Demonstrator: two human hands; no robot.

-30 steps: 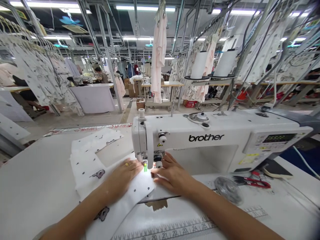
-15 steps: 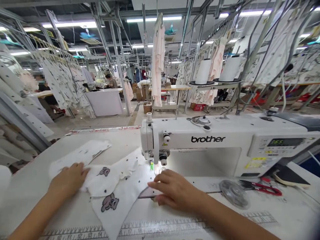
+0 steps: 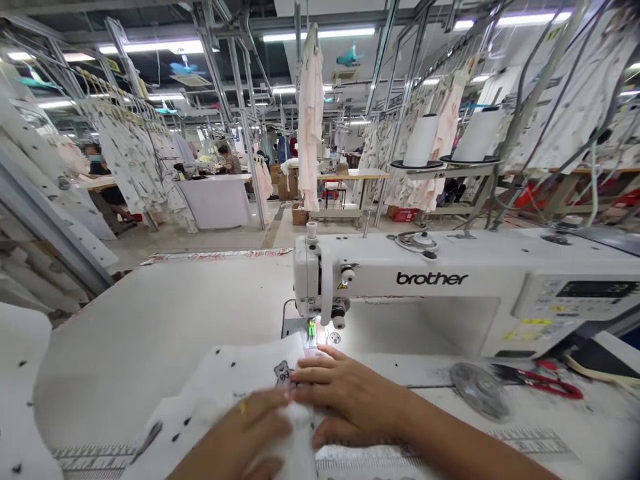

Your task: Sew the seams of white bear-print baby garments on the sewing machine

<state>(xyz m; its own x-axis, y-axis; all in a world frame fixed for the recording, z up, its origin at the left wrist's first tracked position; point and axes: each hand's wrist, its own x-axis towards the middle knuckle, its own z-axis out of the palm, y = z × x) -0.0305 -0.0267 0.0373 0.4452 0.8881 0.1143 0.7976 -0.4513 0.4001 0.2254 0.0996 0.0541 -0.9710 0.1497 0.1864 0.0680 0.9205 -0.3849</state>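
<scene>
Left hand [image 3: 253, 427] shifted rightward, blurred, grip unclear; right hand [image 3: 353, 393] laid flat on fabric [image 3: 215, 377]; white tabletop [image 3: 200, 297], hung garments [image 3: 311, 120] beyond.

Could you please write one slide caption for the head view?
Two hands over bear-printed white cloth at a sewing machine.

Red-handled scissors [image 3: 555, 387] lay just beside a clear, round plastic object [image 3: 481, 392] at the right. Farther back, pale pink garments [image 3: 311, 123] hung near the middle, with a red box [image 3: 403, 214] low down beyond. Blue-green fans [image 3: 349, 57] and lit tube lights [image 3: 320, 35] hung overhead.
</scene>
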